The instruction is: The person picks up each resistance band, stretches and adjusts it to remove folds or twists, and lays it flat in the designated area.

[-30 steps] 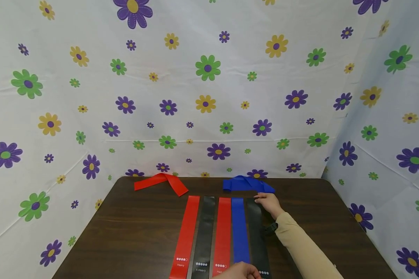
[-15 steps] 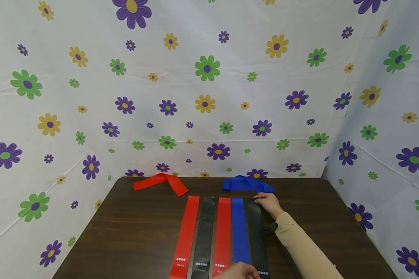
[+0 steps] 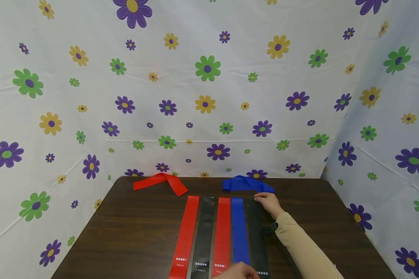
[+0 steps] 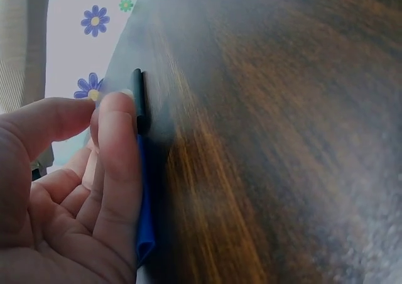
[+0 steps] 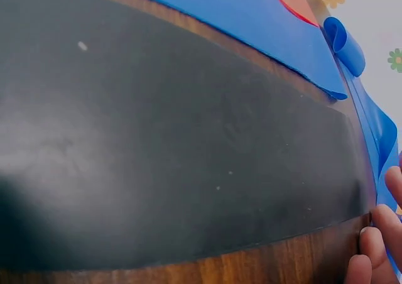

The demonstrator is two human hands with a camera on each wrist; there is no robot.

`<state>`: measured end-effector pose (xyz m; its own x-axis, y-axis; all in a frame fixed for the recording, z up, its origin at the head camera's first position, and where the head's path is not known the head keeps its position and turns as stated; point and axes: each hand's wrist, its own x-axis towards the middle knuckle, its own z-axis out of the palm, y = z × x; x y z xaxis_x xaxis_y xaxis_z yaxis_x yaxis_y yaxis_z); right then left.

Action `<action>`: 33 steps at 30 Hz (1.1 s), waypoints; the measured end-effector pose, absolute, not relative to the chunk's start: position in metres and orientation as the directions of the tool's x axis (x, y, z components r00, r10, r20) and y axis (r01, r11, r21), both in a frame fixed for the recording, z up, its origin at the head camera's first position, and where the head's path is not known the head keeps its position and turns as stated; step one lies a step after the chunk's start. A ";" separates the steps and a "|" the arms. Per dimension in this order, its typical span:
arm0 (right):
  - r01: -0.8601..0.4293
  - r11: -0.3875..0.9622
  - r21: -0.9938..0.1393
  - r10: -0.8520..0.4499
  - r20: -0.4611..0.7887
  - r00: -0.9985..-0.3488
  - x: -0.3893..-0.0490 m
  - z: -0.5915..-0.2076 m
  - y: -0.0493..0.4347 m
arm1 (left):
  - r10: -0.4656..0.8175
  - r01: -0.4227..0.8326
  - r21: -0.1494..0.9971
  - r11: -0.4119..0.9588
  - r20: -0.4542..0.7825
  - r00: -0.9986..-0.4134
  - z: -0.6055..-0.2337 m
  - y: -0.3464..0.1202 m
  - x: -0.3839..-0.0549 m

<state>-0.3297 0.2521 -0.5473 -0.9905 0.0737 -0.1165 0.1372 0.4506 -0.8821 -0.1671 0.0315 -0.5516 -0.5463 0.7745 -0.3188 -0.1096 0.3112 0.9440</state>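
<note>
Flat resistance bands lie side by side on the table: a red band, a black band, another red band, a blue band and a black band at the right. My right hand is at the far end of that last black band, its bent fingers by the corner in the right wrist view. At the near ends of the blue and black bands is my left hand. Its index finger and thumb are close together in the left wrist view; a pinch cannot be made out.
Toward the back of the brown wooden table lie a folded red band at the left and a crumpled blue band behind the row. A flowered cloth hangs behind and along both sides.
Both hands stay nearly in place. The far edge of the rightmost black band sits very slightly nearer to me, and the right fingertips have shifted a little.
</note>
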 end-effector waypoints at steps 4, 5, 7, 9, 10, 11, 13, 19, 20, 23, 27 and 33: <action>0.169 0.411 -0.896 0.103 -0.138 -0.985 -0.329 -0.544 0.253 | 0.782 -0.093 0.943 0.319 -0.317 -0.536 -0.549 0.031 -0.167; 0.171 0.402 -0.899 0.106 -0.139 -0.985 -0.330 -0.544 0.253 | 0.787 -0.089 0.944 0.317 -0.314 -0.530 -0.547 0.031 -0.167; 0.169 0.387 -0.906 0.097 -0.142 -0.985 -0.330 -0.544 0.255 | 0.807 -0.090 0.952 0.294 -0.297 -0.511 -0.544 0.030 -0.169; 0.172 0.363 -0.916 0.094 -0.147 -0.985 -0.329 -0.544 0.257 | 0.831 -0.089 0.961 0.263 -0.273 -0.484 -0.538 0.030 -0.173; 0.174 0.348 -0.921 0.095 -0.150 -0.984 -0.329 -0.544 0.258 | 0.844 -0.084 0.966 0.244 -0.254 -0.471 -0.535 0.029 -0.176; 0.175 0.338 -0.925 0.096 -0.151 -0.984 -0.329 -0.544 0.260 | 0.853 -0.077 0.971 0.227 -0.236 -0.465 -0.531 0.029 -0.180; 0.181 0.320 -0.930 0.107 -0.154 -0.982 -0.328 -0.543 0.264 | 0.860 -0.069 0.977 0.201 -0.210 -0.466 -0.523 0.027 -0.189; 0.170 0.322 -0.931 0.160 -0.124 -0.979 -0.330 -0.541 0.273 | 0.736 0.062 0.975 0.215 -0.120 -0.667 -0.503 0.029 -0.229; 0.170 0.325 -0.930 0.178 -0.117 -0.977 -0.331 -0.541 0.274 | 0.698 0.099 0.968 0.232 -0.095 -0.710 -0.501 0.031 -0.237; 0.181 0.333 -0.925 0.245 -0.101 -0.964 -0.332 -0.541 0.276 | 0.574 0.208 0.928 0.308 -0.008 -0.819 -0.502 0.034 -0.261; 0.177 0.373 -0.911 0.297 -0.064 -0.953 -0.333 -0.542 0.277 | 0.429 0.301 0.846 0.440 0.097 -0.898 -0.509 0.032 -0.290; 0.159 0.421 -0.893 0.345 -0.004 -0.939 -0.336 -0.545 0.276 | 0.390 0.400 0.609 0.685 0.158 -0.907 -0.520 0.021 -0.316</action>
